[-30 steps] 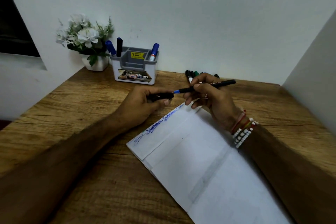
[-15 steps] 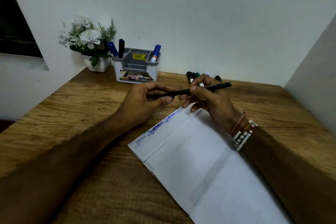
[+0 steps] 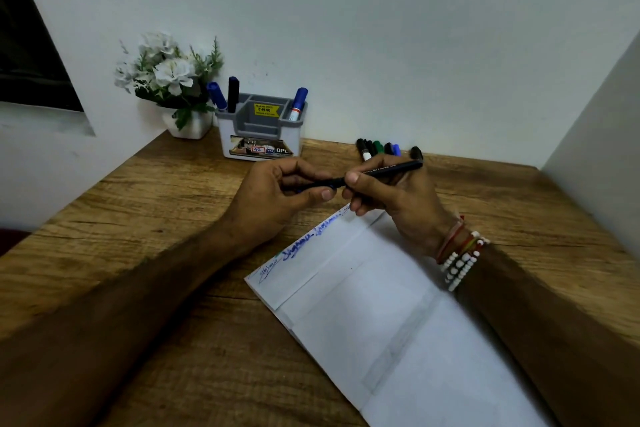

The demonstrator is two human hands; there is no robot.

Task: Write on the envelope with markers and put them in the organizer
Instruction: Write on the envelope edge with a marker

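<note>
A white envelope (image 3: 374, 315) lies on the wooden table, with blue writing along its upper left edge. Above its far corner my right hand (image 3: 398, 194) pinches a slim black marker (image 3: 388, 170) by the barrel. My left hand (image 3: 277, 194) grips the marker's cap end, and the blue tip is hidden inside the cap. A grey and white organizer (image 3: 261, 135) stands against the wall behind my hands, with two markers in its left slot (image 3: 225, 97) and one blue-capped marker in its right slot (image 3: 298, 104).
Several loose markers (image 3: 377, 147) lie by the wall behind my right hand. A white pot of white flowers (image 3: 169, 80) stands left of the organizer. A wall closes off the table's right side, and a dark window sits at the far left.
My left hand has pushed the cap over the marker's blue tip, which showed one second ago. Both hands stay together above the envelope's corner.
</note>
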